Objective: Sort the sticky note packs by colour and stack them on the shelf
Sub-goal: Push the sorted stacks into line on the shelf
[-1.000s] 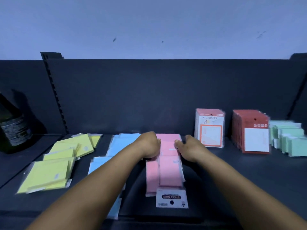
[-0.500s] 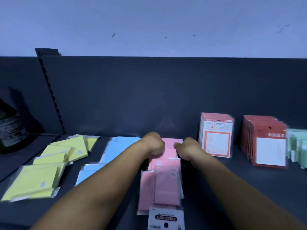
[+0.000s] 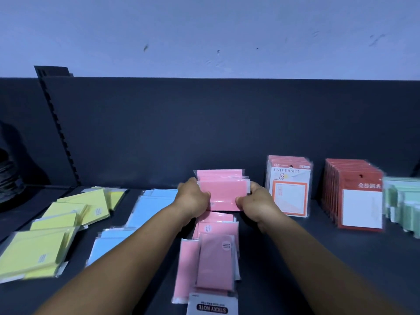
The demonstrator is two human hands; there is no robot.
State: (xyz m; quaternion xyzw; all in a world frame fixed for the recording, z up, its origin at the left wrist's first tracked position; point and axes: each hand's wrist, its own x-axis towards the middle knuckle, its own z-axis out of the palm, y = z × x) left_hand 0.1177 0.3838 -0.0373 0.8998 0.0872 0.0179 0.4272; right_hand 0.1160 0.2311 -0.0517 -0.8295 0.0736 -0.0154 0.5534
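Several pink sticky note packs [image 3: 223, 192] stand tipped up on edge at the middle of the dark shelf [image 3: 318, 258]. My left hand [image 3: 193, 197] grips their left side and my right hand [image 3: 255, 202] grips their right side. More pink packs [image 3: 213, 260] lie flat in a loose row in front of them, ending in a white "STICKY NOTE" header card [image 3: 212, 308]. Blue packs [image 3: 147, 208] lie to the left of the pink ones, partly hidden by my left forearm. Yellow packs [image 3: 52, 237] are spread at the far left.
Upright red-and-white "UNIVERSITY" packs [image 3: 289, 189] and a row of red packs [image 3: 356, 196] stand at the right, with green packs [image 3: 402, 203] beyond them. A dark object [image 3: 9, 180] sits at the far left. The shelf's back panel [image 3: 204, 128] rises behind everything.
Both hands have lifted the rear pink packs from flat to standing on edge. The view has shifted slightly down and closer.
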